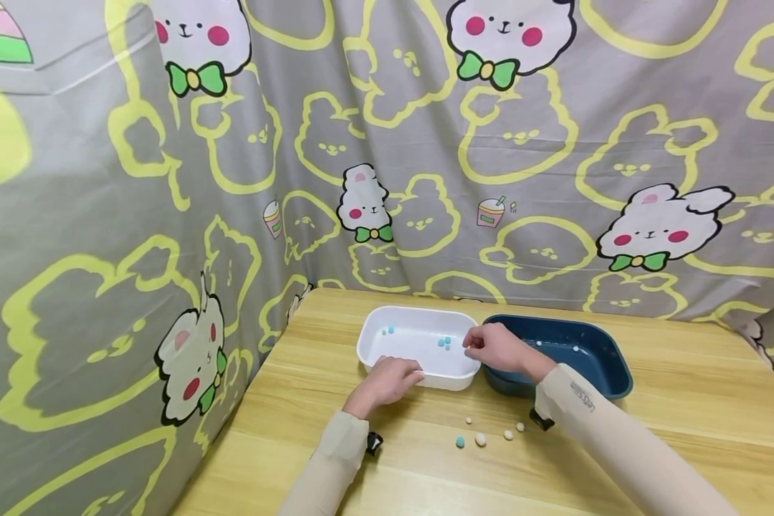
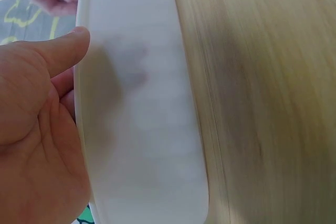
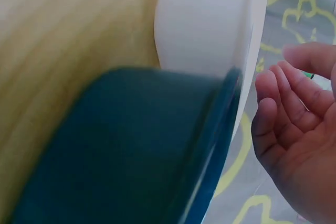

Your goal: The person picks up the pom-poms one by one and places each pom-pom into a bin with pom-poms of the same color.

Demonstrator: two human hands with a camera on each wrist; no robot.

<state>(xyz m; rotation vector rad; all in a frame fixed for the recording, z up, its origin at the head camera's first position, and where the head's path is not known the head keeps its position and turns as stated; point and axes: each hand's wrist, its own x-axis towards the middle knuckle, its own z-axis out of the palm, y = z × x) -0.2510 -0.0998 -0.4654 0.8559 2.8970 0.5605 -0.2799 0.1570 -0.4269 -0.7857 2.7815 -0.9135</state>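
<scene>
A white plastic basin (image 1: 377, 315) stands on the wooden table, with several small light-blue balls (image 1: 448, 341) on its floor. My left hand (image 1: 390, 380) holds its near rim; in the left wrist view the thumb (image 2: 73, 48) lies at the rim and the other fingers reach inside, partly hidden by the wall. Over the right end of this basin is my right hand (image 1: 499, 349), fingers loosely bent. The right wrist view shows the thumb apart from the fingers and no ball among them. A dark blue basin (image 1: 609, 351), partly covered by the right forearm, contains small white balls (image 1: 576, 349).
On the table in front of the basins lie several small whitish balls (image 1: 480, 439) and one blue ball (image 1: 461, 442). The two basins stand side by side. A patterned grey curtain (image 1: 426, 143) hangs behind the table and along its left side.
</scene>
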